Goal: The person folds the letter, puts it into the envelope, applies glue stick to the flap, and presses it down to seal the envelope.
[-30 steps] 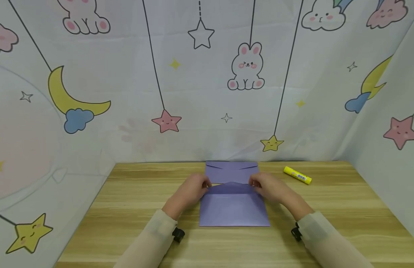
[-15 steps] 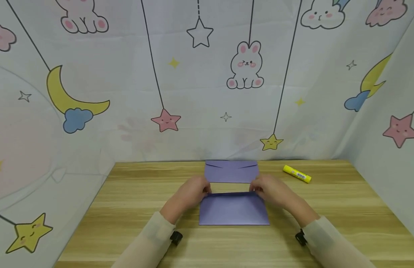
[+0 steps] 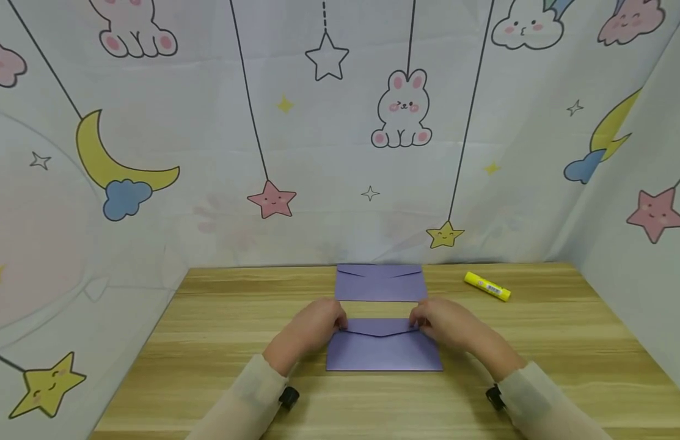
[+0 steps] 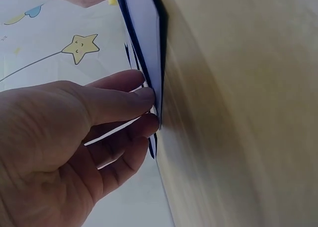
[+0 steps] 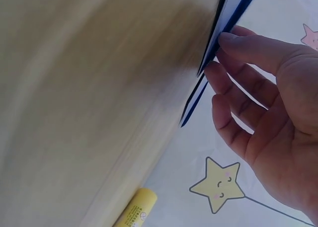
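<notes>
A purple envelope point(image 3: 383, 354) lies flat on the table in front of the person, its pointed flap point(image 3: 379, 326) folded down toward the near side. My left hand point(image 3: 313, 322) pinches the flap's left corner between thumb and curled fingers. At the opposite corner, my right hand point(image 3: 442, 321) pinches the flap the same way. In the left wrist view, the thumb of the left hand point(image 4: 64, 132) is against the envelope's edge point(image 4: 149, 43). The right hand point(image 5: 283, 93) has its thumb and fingertips right at the envelope's edge point(image 5: 226, 18) in the right wrist view.
Behind the hands, a second purple envelope point(image 3: 380, 285) lies near the table's back edge. A yellow glue stick point(image 3: 487, 286) is to its right. The wooden table point(image 3: 219, 354) ends at a white printed curtain point(image 3: 329, 140).
The flap, raised a second ago, has folded down toward the person over the envelope's body. Both hands have come slightly nearer with it; the second envelope and glue stick have stayed put.
</notes>
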Available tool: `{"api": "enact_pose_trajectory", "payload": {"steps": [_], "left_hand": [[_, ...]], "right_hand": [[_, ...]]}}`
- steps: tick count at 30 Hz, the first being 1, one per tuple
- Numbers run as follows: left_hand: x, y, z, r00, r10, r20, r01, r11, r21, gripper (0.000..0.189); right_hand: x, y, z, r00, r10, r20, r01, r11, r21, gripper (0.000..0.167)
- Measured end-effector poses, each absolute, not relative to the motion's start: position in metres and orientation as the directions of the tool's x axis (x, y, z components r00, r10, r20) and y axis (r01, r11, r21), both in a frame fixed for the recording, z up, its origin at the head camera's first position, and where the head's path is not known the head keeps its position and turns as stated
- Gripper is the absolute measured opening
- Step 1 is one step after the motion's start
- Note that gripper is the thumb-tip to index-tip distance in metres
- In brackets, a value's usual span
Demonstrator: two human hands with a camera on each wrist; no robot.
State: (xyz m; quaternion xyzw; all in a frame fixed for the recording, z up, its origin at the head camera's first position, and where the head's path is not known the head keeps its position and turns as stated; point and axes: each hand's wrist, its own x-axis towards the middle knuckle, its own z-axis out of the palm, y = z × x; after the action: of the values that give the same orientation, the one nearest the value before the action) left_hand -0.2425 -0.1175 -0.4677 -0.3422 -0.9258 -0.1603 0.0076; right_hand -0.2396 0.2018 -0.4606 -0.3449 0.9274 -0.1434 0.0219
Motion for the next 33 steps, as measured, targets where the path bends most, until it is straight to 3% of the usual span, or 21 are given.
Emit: {"api": "enact_pose_trajectory", "payload": {"steps": [11, 16, 24, 33], "left_hand": [[-0.236, -0.114, -0.464, -0.774, 0.630, 0.065, 0.623, 0.738, 0.261, 0.013], [-0.227, -0.108, -0.460, -0.770, 0.636, 0.038, 0.629, 0.749, 0.208, 0.022], [-0.216, -0.091, -0.457, -0.802, 0.597, -0.012, 0.593, 0.798, 0.106, 0.032], [-0.211, -0.082, -0.457, -0.808, 0.588, -0.037, 0.587, 0.808, 0.049, 0.035]], "right_hand": [[-0.232, 0.193, -0.458, -0.742, -0.669, 0.035, -0.657, 0.717, -0.235, 0.020], [-0.227, 0.185, -0.458, -0.688, -0.722, 0.072, -0.719, 0.665, -0.203, 0.026], [-0.215, 0.162, -0.460, -0.654, -0.756, 0.044, -0.756, 0.649, -0.091, 0.036], [-0.209, 0.155, -0.455, -0.674, -0.739, 0.024, -0.738, 0.671, -0.072, 0.039]]}}
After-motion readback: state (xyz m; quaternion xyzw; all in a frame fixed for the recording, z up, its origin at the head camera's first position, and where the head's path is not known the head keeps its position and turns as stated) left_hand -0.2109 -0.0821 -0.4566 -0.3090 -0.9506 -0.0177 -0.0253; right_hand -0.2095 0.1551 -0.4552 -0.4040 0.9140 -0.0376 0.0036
